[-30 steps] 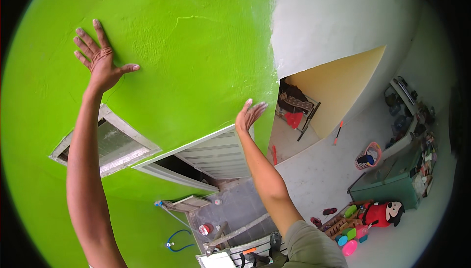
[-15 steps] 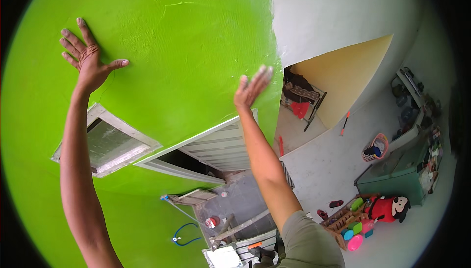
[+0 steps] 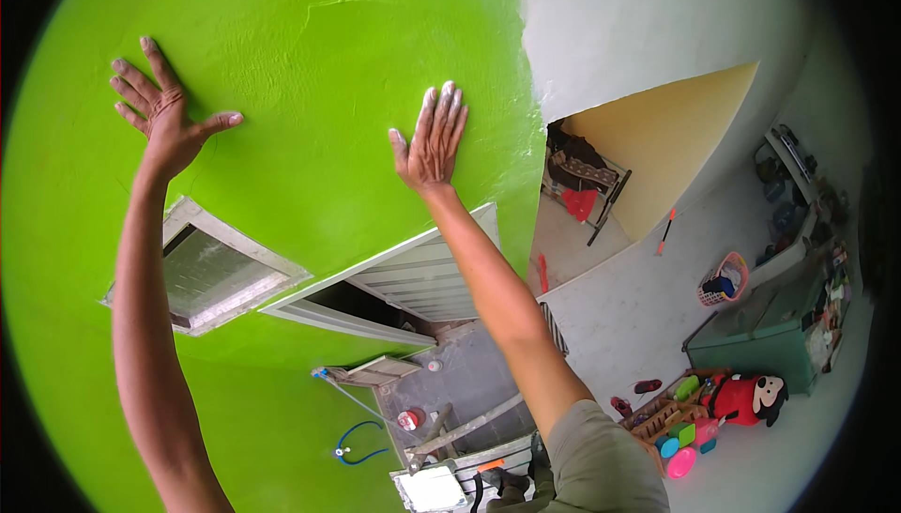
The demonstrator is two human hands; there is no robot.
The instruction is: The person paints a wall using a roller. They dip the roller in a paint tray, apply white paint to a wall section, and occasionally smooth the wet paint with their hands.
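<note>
A bright green wall (image 3: 310,53) fills the upper left of the head view. My left hand (image 3: 164,123) lies flat on it with the fingers spread wide, arm stretched up. My right hand (image 3: 432,142) presses flat on the same green wall with fingers together, close to the edge where the green paint meets a white wall (image 3: 638,15). Neither hand holds anything. White dust or paint shows on the right fingertips.
Below are a louvred window (image 3: 202,269), a white doorway frame (image 3: 394,283) and a blue hose (image 3: 357,443). To the right are a green cabinet (image 3: 765,335), a pink basket (image 3: 723,278), a red plush toy (image 3: 746,396) and colourful toys (image 3: 680,438).
My right hand has risen and now lies flat against the green wall, fingers pointing up. My left hand has stayed spread on the wall, sitting slightly lower in view.
</note>
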